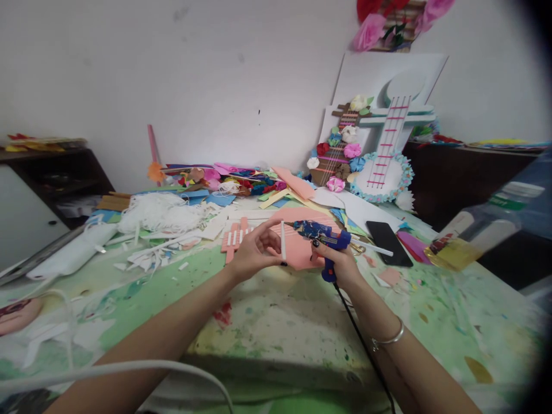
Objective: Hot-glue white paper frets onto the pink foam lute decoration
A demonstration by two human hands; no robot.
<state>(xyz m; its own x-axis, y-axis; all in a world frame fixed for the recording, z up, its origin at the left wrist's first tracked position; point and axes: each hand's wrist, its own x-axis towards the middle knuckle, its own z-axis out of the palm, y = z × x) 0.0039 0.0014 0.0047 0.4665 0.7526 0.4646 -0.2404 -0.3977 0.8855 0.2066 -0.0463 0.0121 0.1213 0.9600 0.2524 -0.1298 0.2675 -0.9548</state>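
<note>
My left hand (254, 250) pinches a thin white strip (283, 240) upright between thumb and fingertips. My right hand (338, 261) grips a blue hot glue gun (324, 236) whose nozzle points left, a short way from the strip. The gun's black cord (357, 333) runs back along my right forearm, which wears a silver bangle (390, 338). Just behind both hands lies a pink foam guitar shape (297, 244) with white strips across its neck (235, 237).
A black phone (388, 242) lies right of the glue gun. A bottle of yellow liquid (474, 233) lies at the right. White scraps (159, 215), coloured foam pieces and paper flowers crowd the back. Finished guitar crafts (383, 149) lean on the wall. The table (267, 310) is paint-stained.
</note>
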